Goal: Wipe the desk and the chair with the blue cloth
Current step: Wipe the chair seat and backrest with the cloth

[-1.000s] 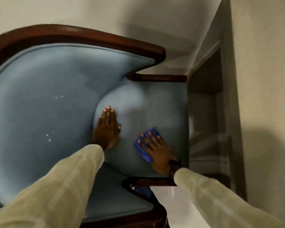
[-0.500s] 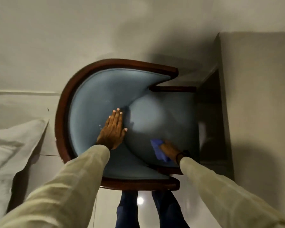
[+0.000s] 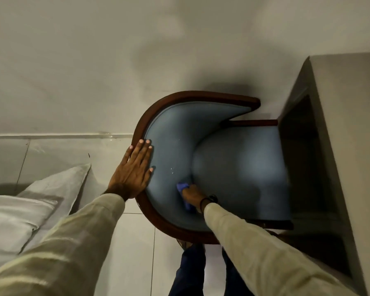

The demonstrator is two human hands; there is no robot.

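A tub chair [image 3: 239,167] with pale blue upholstery and a dark wooden rim stands below me, its seat pushed toward the beige desk [image 3: 346,146] on the right. My left hand [image 3: 132,169] lies flat with fingers spread on the curved backrest and its rim. My right hand [image 3: 193,196] presses the blue cloth [image 3: 183,188] against the inner backrest where it meets the seat. Most of the cloth is hidden under that hand.
A white pillow [image 3: 30,214] on a bed lies at the lower left. The wall runs behind the chair, and pale floor tiles [image 3: 135,242] show below. My legs in dark trousers [image 3: 192,272] stand just in front of the chair.
My head has risen, so the chair looks smaller. My left hand slid from the seat up to the backrest rim. My right hand moved the cloth leftward to the backrest.
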